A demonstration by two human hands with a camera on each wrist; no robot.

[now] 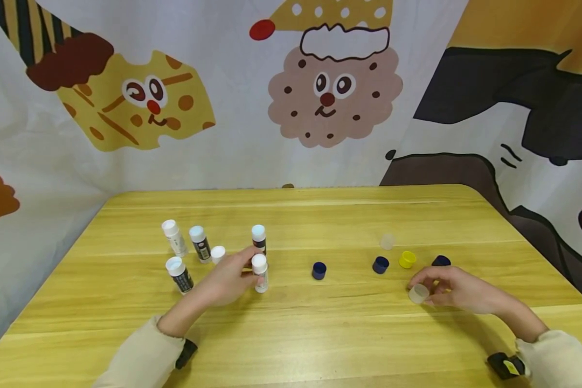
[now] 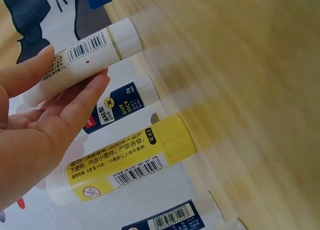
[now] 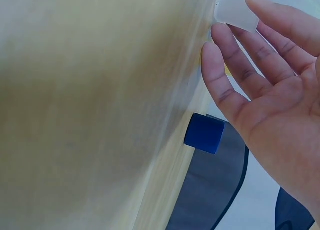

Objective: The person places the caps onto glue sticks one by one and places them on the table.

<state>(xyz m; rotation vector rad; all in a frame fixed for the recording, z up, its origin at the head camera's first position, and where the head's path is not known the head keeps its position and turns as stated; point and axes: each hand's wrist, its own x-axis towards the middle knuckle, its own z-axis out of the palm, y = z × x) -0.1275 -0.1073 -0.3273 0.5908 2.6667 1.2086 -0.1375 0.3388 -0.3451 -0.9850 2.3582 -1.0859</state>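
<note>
My left hand [image 1: 228, 281] pinches a white glue stick [image 1: 261, 275] that stands upright on the table. In the left wrist view its barcode label [image 2: 87, 47] shows, the thumb on one side and fingers on the other. Just behind it is a dark blue glue stick [image 1: 258, 237]. A yellow glue stick [image 2: 127, 160] stands beside the hand, mostly covered by it in the head view. Over at the right, my right hand [image 1: 458, 291] holds a translucent cap [image 1: 419, 293] between thumb and fingertips. A dark blue cap [image 3: 205, 133] lies near that hand.
Several more glue sticks stand at the left, including a white one [image 1: 174, 237] and a dark one [image 1: 180, 275]. Blue caps [image 1: 319, 270], a yellow cap [image 1: 407, 260] and another translucent cap [image 1: 387, 241] lie on the wooden table [image 1: 320, 334]. A printed curtain [image 1: 242, 108] hangs behind.
</note>
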